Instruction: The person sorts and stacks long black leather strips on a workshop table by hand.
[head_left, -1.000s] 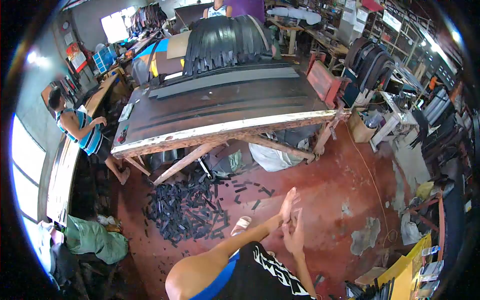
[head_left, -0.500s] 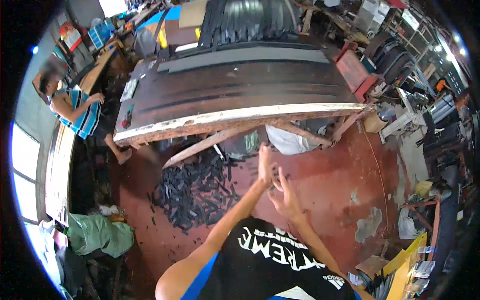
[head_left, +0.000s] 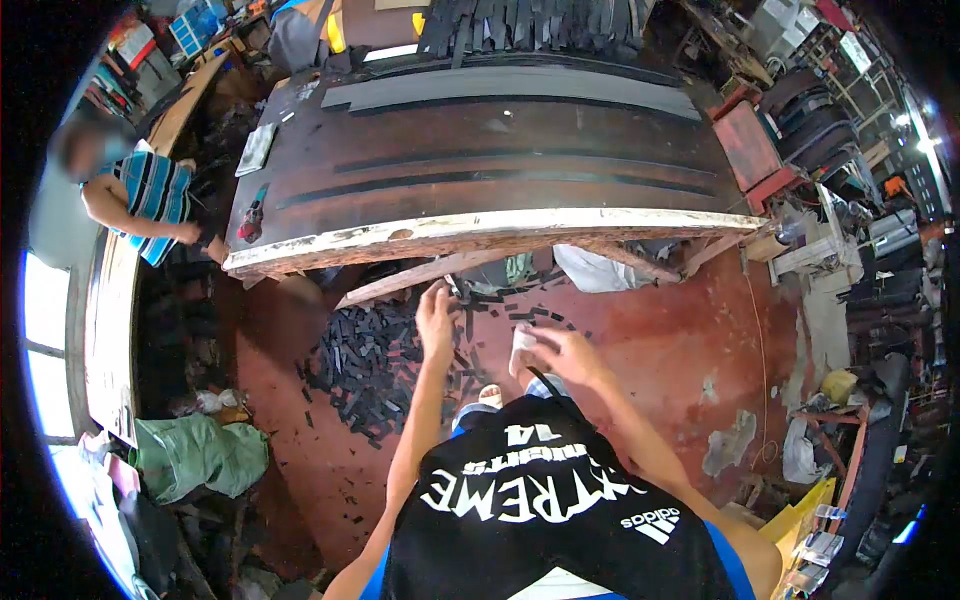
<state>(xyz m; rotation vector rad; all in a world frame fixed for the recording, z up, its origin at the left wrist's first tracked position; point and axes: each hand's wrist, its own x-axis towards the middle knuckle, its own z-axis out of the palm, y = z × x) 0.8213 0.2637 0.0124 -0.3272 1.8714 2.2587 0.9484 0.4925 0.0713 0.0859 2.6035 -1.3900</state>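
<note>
My left hand [head_left: 435,322] is raised in front of the table's near edge, over the heap of black offcuts on the floor. Its fingers are loosely curved and slightly apart, and I see nothing held in it. To its right, my right hand [head_left: 562,352] is closed on a small white piece [head_left: 521,350], whose exact kind I cannot make out. A thin dark strip or cord [head_left: 548,382] runs below that hand, by my shirt. Beyond both hands stands the table [head_left: 400,215], with long dark strips [head_left: 450,181] lying along its top.
Black offcuts [head_left: 360,365] are piled on the red floor. Red-handled cutters [head_left: 252,222] and a folded white cloth [head_left: 257,148] lie at the table's left. Another person [head_left: 145,205] is by the left bench. A green sack [head_left: 200,455] stands lower left.
My hands were close together and have moved apart, the left one leftward. The white piece now shows at my right hand. The other person's arm has lowered. My view has shifted.
</note>
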